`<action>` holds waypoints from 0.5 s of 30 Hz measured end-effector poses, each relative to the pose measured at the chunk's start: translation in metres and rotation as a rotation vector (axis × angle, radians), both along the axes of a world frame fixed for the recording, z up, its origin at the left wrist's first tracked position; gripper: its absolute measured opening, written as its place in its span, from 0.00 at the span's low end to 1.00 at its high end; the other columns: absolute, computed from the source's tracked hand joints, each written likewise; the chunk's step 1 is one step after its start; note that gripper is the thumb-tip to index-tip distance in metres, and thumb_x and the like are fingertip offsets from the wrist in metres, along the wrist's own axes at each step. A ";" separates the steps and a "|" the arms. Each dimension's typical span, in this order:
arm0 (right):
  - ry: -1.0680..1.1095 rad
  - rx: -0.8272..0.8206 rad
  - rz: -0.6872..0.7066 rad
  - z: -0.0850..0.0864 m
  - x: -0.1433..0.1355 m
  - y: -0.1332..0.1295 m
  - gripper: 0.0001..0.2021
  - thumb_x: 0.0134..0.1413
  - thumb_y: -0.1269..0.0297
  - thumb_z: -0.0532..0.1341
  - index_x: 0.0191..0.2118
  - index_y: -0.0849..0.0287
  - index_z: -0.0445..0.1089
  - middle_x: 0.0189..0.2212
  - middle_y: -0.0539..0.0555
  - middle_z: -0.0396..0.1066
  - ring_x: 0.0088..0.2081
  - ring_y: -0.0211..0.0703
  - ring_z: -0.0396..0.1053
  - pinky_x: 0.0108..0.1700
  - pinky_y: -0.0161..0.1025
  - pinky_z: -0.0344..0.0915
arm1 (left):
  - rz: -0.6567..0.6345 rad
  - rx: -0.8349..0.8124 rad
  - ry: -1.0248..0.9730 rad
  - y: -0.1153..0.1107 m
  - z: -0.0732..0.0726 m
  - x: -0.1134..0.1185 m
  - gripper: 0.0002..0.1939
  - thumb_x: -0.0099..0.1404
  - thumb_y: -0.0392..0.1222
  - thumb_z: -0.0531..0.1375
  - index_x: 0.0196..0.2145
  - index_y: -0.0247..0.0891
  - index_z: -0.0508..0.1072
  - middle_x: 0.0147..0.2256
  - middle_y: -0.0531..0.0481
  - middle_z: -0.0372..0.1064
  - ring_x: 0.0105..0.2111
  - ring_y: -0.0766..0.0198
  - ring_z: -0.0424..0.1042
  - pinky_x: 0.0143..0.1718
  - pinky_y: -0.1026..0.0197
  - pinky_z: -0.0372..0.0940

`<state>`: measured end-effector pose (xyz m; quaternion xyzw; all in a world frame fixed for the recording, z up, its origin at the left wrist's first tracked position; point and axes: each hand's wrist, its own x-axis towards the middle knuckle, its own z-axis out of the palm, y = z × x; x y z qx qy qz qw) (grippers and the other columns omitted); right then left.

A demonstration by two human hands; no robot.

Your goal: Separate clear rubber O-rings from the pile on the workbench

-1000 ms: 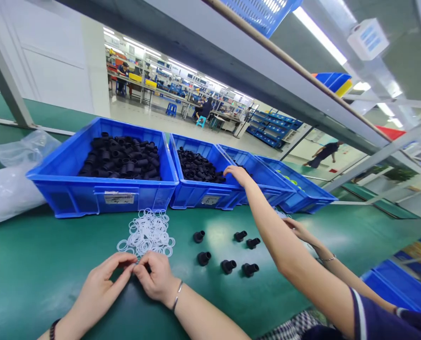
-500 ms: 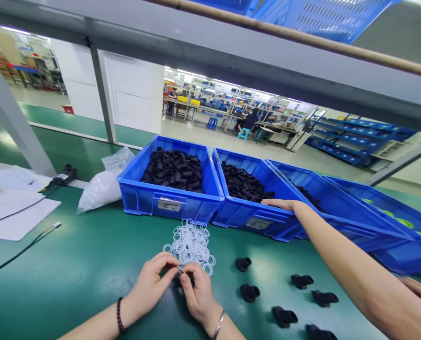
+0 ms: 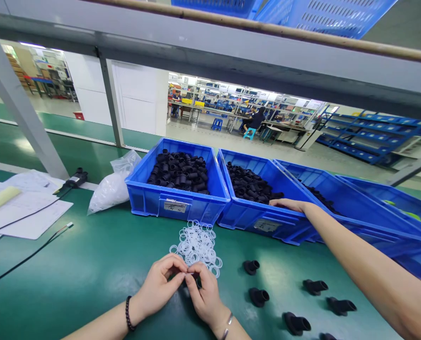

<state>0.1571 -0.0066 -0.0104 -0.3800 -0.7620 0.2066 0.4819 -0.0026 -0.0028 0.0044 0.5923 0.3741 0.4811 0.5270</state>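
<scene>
The left hand (image 3: 157, 285) and right hand (image 3: 203, 295) are pinching together over a small black fitting (image 3: 195, 279), seemingly seating a white ring, beside the ring pile (image 3: 197, 245) on the counter (image 3: 72, 274). Several black fittings (image 3: 259, 296) are waiting alongside; a co-worker's hand (image 3: 288, 205) is reaching into a blue bin (image 3: 263, 224).

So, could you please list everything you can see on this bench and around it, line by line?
Bins: four, blue, in a row at the back of the bench; the first two hold black tubular parts.
Rings: a loose pile, clear white, on the green mat in front of the first bin.
Black fittings: at least five, right of the rings.
Plastic bag: one, whitish, left of the bins.
Papers: several, white, far left.
Co-worker's hand: one, resting on the second bin's rim.
Left hand: pinching something small at the pile's near edge.
Right hand: fingertips meeting the left's, over a dark part.
</scene>
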 end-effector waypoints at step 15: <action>-0.017 0.038 -0.044 -0.006 -0.002 0.003 0.07 0.63 0.66 0.52 0.32 0.58 0.62 0.24 0.50 0.64 0.26 0.37 0.63 0.29 0.33 0.60 | 0.054 -0.044 0.030 0.000 -0.011 -0.003 0.09 0.62 0.41 0.59 0.40 0.38 0.69 0.37 0.49 0.72 0.39 0.63 0.71 0.44 0.63 0.66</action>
